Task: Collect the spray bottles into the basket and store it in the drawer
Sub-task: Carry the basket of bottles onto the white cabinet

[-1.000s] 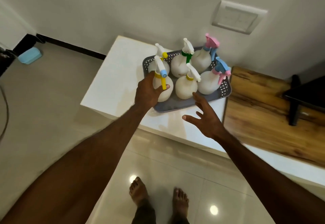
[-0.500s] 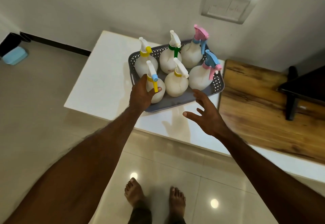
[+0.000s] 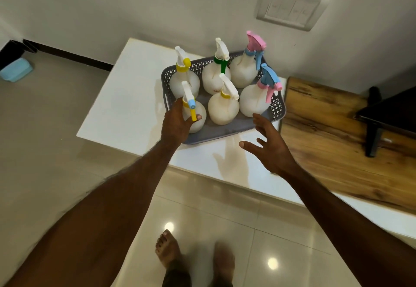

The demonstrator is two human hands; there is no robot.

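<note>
The left hand (image 3: pixel 175 122) grips the front spray bottle (image 3: pixel 195 115), hiding the basket's (image 3: pixel 278 109) near corner; the right hand (image 3: pixel 270 145) hovers spread, empty.

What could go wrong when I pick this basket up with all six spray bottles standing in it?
The bottles stand upright and loose in the shallow basket, so a tilt could topple them over the low rim. The left hand grips the front-left bottle, not the basket, so lifting may raise only that bottle. The right hand is open and not yet on the rim; a one-sided lift could tip it.
</note>
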